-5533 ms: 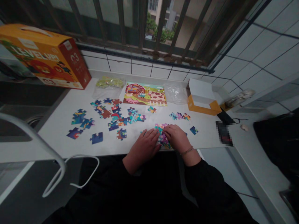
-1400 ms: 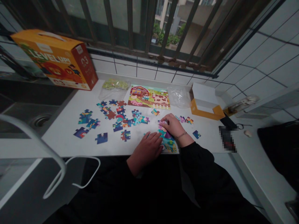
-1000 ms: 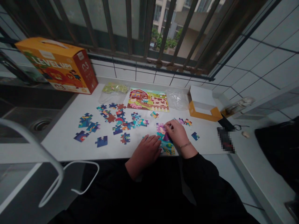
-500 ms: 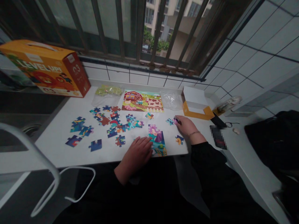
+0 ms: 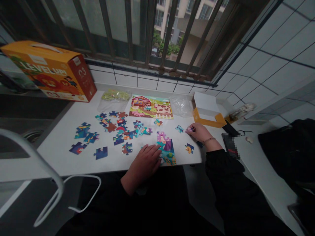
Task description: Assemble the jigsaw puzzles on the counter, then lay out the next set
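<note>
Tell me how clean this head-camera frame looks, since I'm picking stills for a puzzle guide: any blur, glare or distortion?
In the head view, wide-angle warping bends the window bars and tile lines toward the edges; the window is much brighter than the dim room; the black sleeve shows almost no detail; a dark object at right is pixelated; the jigsaw pieces look fairly sharp, though small.

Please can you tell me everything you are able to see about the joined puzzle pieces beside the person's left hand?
The joined puzzle section is a tall, narrow group of interlocked jigsaw pieces that look like printed card. It lies flat on the white countertop, close to the front edge. It shows pink and purple at the top, including a purple peak, then teal, with green and yellow shapes at the bottom. Its outline is uneven, with notches along the top. The left hand rests with its fingertips at the section's left side, apparently touching it.
</note>
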`<control>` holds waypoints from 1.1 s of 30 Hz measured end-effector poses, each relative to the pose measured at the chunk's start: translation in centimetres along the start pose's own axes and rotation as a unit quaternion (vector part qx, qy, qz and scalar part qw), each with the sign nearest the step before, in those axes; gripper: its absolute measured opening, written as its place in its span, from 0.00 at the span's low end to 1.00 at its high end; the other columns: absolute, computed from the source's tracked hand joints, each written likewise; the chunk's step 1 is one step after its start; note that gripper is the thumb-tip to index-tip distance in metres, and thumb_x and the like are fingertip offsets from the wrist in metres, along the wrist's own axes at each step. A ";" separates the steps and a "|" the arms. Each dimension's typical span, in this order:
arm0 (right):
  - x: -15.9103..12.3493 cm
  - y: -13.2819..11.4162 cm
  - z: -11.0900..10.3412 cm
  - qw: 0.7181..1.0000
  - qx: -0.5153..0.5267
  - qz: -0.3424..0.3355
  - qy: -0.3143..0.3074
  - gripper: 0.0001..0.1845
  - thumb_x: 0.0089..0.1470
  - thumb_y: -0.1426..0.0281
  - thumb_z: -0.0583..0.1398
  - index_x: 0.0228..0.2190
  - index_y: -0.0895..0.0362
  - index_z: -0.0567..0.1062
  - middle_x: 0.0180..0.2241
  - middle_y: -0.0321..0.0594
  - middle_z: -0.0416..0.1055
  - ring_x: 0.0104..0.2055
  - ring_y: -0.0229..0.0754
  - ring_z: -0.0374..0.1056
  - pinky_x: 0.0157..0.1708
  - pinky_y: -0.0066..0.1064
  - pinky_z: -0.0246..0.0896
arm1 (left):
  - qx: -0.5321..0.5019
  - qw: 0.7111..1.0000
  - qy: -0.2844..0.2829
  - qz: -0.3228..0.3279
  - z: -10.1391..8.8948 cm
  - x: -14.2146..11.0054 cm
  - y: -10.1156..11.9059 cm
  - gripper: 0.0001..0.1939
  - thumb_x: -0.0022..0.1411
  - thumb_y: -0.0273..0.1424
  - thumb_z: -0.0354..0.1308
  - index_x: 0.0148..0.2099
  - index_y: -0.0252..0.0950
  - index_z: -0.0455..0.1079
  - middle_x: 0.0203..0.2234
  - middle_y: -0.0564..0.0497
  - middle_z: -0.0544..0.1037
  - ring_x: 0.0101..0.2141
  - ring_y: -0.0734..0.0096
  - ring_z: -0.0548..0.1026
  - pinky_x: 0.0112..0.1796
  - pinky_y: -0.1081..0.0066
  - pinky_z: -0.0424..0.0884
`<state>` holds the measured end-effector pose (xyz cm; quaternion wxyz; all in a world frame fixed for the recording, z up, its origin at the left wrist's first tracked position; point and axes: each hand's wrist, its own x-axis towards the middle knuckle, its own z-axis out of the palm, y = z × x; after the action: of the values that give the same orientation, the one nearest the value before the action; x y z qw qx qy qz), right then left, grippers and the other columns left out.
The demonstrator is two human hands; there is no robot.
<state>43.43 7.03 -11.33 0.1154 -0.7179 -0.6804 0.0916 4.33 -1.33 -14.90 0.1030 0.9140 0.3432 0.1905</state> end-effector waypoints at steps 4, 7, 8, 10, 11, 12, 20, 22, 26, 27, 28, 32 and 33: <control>-0.6 -0.5 0.4 0.991 0.112 0.055 0.042 0.14 0.61 0.57 0.67 0.37 0.55 0.78 0.34 0.42 0.80 0.36 0.45 0.73 0.37 0.35 0.64 | -0.001 1.000 0.003 -0.001 0.0 0.0 0.0 0.17 0.77 0.34 0.57 0.63 0.37 0.73 0.66 0.40 0.77 0.64 0.49 0.75 0.68 0.43 0.66; -0.8 -1.4 0.8 0.945 0.311 0.090 0.032 0.21 0.53 0.56 0.72 0.43 0.54 0.77 0.34 0.39 0.80 0.33 0.43 0.73 0.34 0.33 0.67 | -0.006 1.000 -0.001 -0.006 0.1 0.0 0.0 0.17 0.76 0.34 0.58 0.63 0.37 0.73 0.66 0.40 0.77 0.64 0.49 0.74 0.68 0.42 0.66; -0.9 -1.8 1.0 0.925 0.366 0.099 0.023 0.24 0.50 0.56 0.74 0.43 0.55 0.77 0.33 0.38 0.80 0.32 0.42 0.73 0.34 0.32 0.67 | -0.007 1.000 -0.004 -0.008 0.1 0.0 0.0 0.17 0.76 0.34 0.58 0.63 0.37 0.73 0.66 0.40 0.77 0.64 0.49 0.74 0.68 0.42 0.66; -0.9 -2.6 1.1 0.894 0.432 0.116 0.001 0.26 0.43 0.55 0.77 0.39 0.55 0.77 0.30 0.37 0.79 0.29 0.39 0.71 0.31 0.30 0.66 | -0.006 1.000 -0.006 -0.009 0.0 0.0 0.0 0.17 0.76 0.34 0.58 0.63 0.37 0.73 0.66 0.40 0.76 0.64 0.49 0.74 0.68 0.42 0.66; -1.0 -3.0 1.2 0.886 0.448 0.122 -0.008 0.27 0.41 0.55 0.78 0.36 0.55 0.77 0.29 0.36 0.78 0.28 0.37 0.70 0.30 0.28 0.64 | -0.006 1.000 -0.005 -0.009 0.0 0.0 0.0 0.17 0.76 0.33 0.58 0.63 0.37 0.73 0.66 0.40 0.76 0.64 0.48 0.74 0.68 0.42 0.66; -1.0 -3.4 1.2 0.881 0.456 0.127 -0.016 0.27 0.39 0.55 0.79 0.34 0.55 0.76 0.27 0.36 0.77 0.27 0.36 0.69 0.28 0.27 0.62 | -0.005 1.000 -0.004 -0.009 0.0 0.0 0.0 0.17 0.76 0.33 0.57 0.63 0.37 0.73 0.66 0.40 0.76 0.64 0.48 0.74 0.68 0.42 0.66; -1.2 -6.4 2.2 0.844 0.524 0.101 -0.056 0.31 0.44 0.62 0.78 0.49 0.54 0.78 0.31 0.33 0.79 0.28 0.36 0.71 0.30 0.27 0.67 | -0.011 1.000 0.005 -0.004 -0.2 0.0 0.2 0.17 0.76 0.33 0.58 0.63 0.38 0.73 0.65 0.40 0.77 0.63 0.49 0.75 0.67 0.42 0.66; -1.0 -6.8 2.6 0.844 0.522 0.102 -0.067 0.25 0.45 0.62 0.77 0.44 0.55 0.80 0.30 0.35 0.80 0.29 0.37 0.73 0.32 0.29 0.70 | -0.010 1.000 0.009 0.000 -0.2 0.0 0.2 0.16 0.76 0.33 0.58 0.63 0.38 0.73 0.64 0.39 0.77 0.63 0.49 0.75 0.67 0.42 0.67; -0.7 -7.0 3.4 0.863 0.489 0.118 -0.048 0.18 0.45 0.61 0.76 0.32 0.55 0.77 0.26 0.36 0.78 0.26 0.35 0.70 0.27 0.26 0.64 | -0.004 1.000 0.010 0.006 0.0 0.0 0.0 0.16 0.76 0.33 0.58 0.62 0.38 0.73 0.64 0.40 0.78 0.62 0.49 0.75 0.66 0.43 0.67; -0.7 -7.1 3.6 0.866 0.485 0.118 -0.038 0.18 0.45 0.62 0.76 0.32 0.55 0.76 0.25 0.34 0.77 0.25 0.34 0.68 0.25 0.25 0.62 | -0.004 1.000 0.011 0.006 0.1 0.0 0.0 0.16 0.76 0.33 0.58 0.63 0.38 0.73 0.64 0.40 0.77 0.62 0.50 0.75 0.66 0.43 0.66; -0.7 -7.2 3.7 0.866 0.486 0.117 -0.031 0.19 0.45 0.62 0.76 0.34 0.55 0.77 0.25 0.32 0.77 0.24 0.34 0.67 0.24 0.24 0.61 | -0.004 1.000 0.012 0.006 0.1 -0.1 0.0 0.16 0.76 0.33 0.58 0.63 0.38 0.73 0.64 0.40 0.77 0.62 0.50 0.75 0.67 0.43 0.66; -1.0 -8.2 4.2 0.836 0.532 0.123 -0.048 0.26 0.47 0.68 0.76 0.48 0.54 0.78 0.29 0.32 0.78 0.27 0.36 0.74 0.29 0.27 0.72 | -0.005 1.000 0.009 0.005 0.3 -0.1 0.0 0.16 0.77 0.33 0.57 0.63 0.38 0.72 0.65 0.40 0.77 0.64 0.49 0.75 0.67 0.42 0.66; -1.0 -8.6 4.3 0.829 0.540 0.131 -0.056 0.24 0.48 0.69 0.75 0.47 0.54 0.79 0.30 0.33 0.78 0.29 0.37 0.76 0.32 0.29 0.75 | -0.005 1.000 0.007 0.004 0.3 -0.1 0.0 0.16 0.77 0.34 0.57 0.63 0.38 0.72 0.65 0.40 0.77 0.64 0.49 0.75 0.67 0.42 0.66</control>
<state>33.95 6.57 -12.98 0.4334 -0.6169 -0.4271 0.4992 4.39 -1.40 -15.16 0.1042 0.9135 0.3393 0.1987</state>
